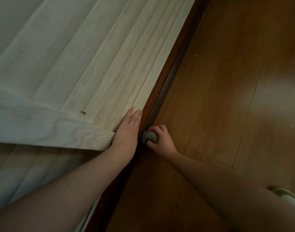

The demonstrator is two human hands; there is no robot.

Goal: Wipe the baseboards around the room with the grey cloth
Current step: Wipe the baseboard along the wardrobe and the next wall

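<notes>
Pale wood-grain wall panelling (93, 64): vertical boards, occupying the left of the view; one lighter panel edge (59, 133) projects across the lower left.

Left hand (126, 133): laid flat against the panelling just above the baseboard, fingers (135, 116) straight and together. Nothing is held; the hand is judged to serve as a brace.

Baseboard (162, 84): dark reddish-brown strip at the junction of wall and floor. Its long axis is seen running from lower left to upper right across the view, so wiping strokes are judged best directed along that line. Rigid and fixed; firm pressure should be tolerated.

Grey cloth (150, 137): bunched into a small wad and pressed against the face of the baseboard, just right of the left hand. Judged light, soft and pliable, readily conformed to the moulding's profile. It is best held as a compact ball in the palm, with a fold left exposed toward the wood.

Right hand (160, 139): fingers curled round the cloth, which is gripped from the floor side.

Wooden floor (227, 97): brown boards, right of the view, with a few pale specks (197, 55).

Slipper (285, 195): pale, partly visible at the lower right edge.
</notes>
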